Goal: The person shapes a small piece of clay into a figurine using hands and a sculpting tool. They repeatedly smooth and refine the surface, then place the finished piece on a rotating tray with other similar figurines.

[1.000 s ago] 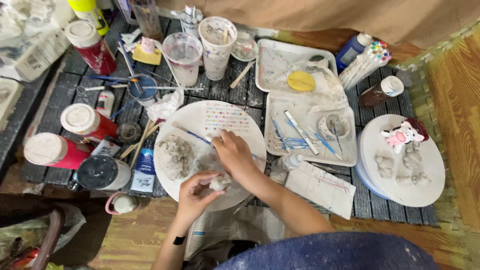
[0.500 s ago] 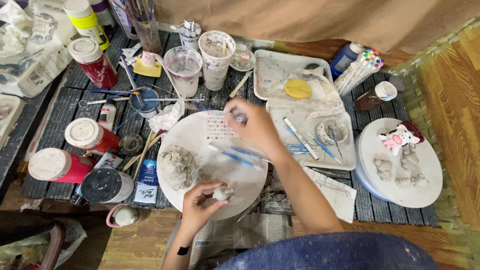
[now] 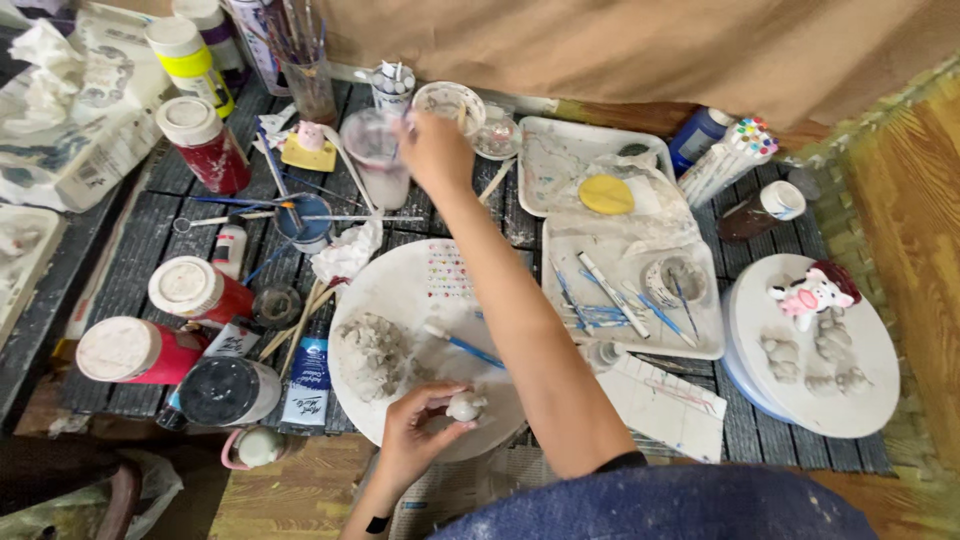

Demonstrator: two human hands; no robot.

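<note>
**Left hand pinches a clay piece, right hand reaches to the cups**

Nearest the camera, the left hand (image 3: 415, 440) curls at the near edge of the round white plate (image 3: 400, 290), its fingers closed narrowly around a small pale clay piece (image 3: 466, 406) held between thumb and fingertips. Just beside it on the plate lies a lump of grey clay (image 3: 371, 355), and a blue-handled brush (image 3: 462, 345) rests across the plate's middle.

The right hand (image 3: 433, 150) stretches far across the table to a cloudy plastic cup (image 3: 375, 165) — its fingers are bent at the cup's rim, but whether they grip anything cannot be told, as the hand is blurred. A second cup (image 3: 448, 102) stands just behind it.

To the left stand red paint jars with white lids (image 3: 185, 290), a black-lidded jar (image 3: 225, 390) and a blue paint tube (image 3: 308, 372). To the right, a white tray (image 3: 700, 345) holds brushes and a small roll of tape; beyond it a second tray carries a yellow sponge (image 3: 606, 194). Far right, a round white board (image 3: 860, 400) bears small grey clay figures and a painted pink-and-white figurine (image 3: 810, 297).

The surface is a dark slatted table (image 3: 150, 230) — wooden flooring shows at the right, and a tan cloth (image 3: 620, 45) hangs across the back.
</note>
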